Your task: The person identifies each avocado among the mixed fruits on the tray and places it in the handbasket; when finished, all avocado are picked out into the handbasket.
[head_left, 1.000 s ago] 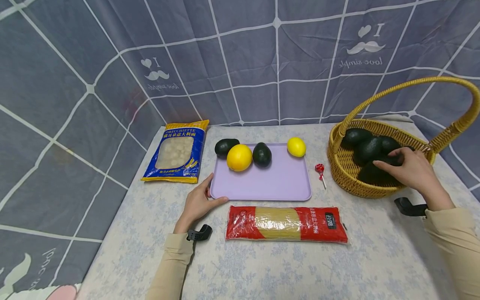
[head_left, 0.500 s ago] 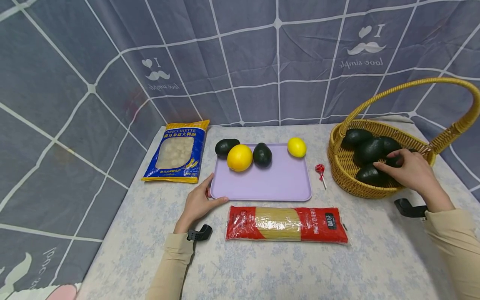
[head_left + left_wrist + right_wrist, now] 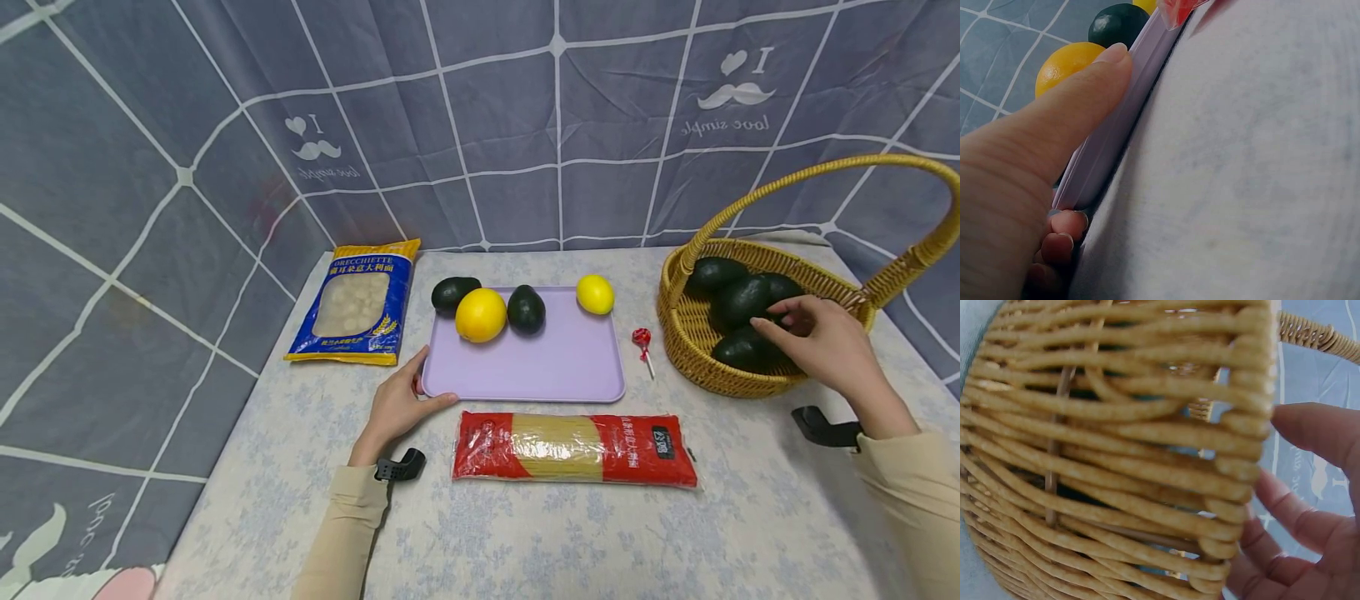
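Note:
My left hand (image 3: pixel 403 407) holds the near-left corner of a lilac tray (image 3: pixel 570 371), thumb along its front edge; in the left wrist view the thumb lies by the tray rim (image 3: pixel 1107 137) with fingertips curled at the corner. An orange (image 3: pixel 481 315), two dark green avocados (image 3: pixel 526 310) and a lemon (image 3: pixel 596 295) sit at the tray's back. Over the wicker basket (image 3: pixel 678 346) is my right hand (image 3: pixel 832 342), fingers loosely bent, nothing between them. Beneath its thumb lies an avocado (image 3: pixel 742 348) among several others. The basket wall (image 3: pixel 1116 456) hides most of them in the right wrist view.
A red pack of spaghetti (image 3: pixel 558 448) lies before the tray. Left of the tray is a blue and yellow orecchiette bag (image 3: pixel 351 307). A red lollipop (image 3: pixel 642 342) lies between tray and basket. The basket's tall handle (image 3: pixel 810 175) arches above it; a grey curtain hangs behind.
The right hand has let go of an avocado at the basket's front, which now lies lower and further left. Its fingers have lifted slightly off. The left hand and tray have not moved.

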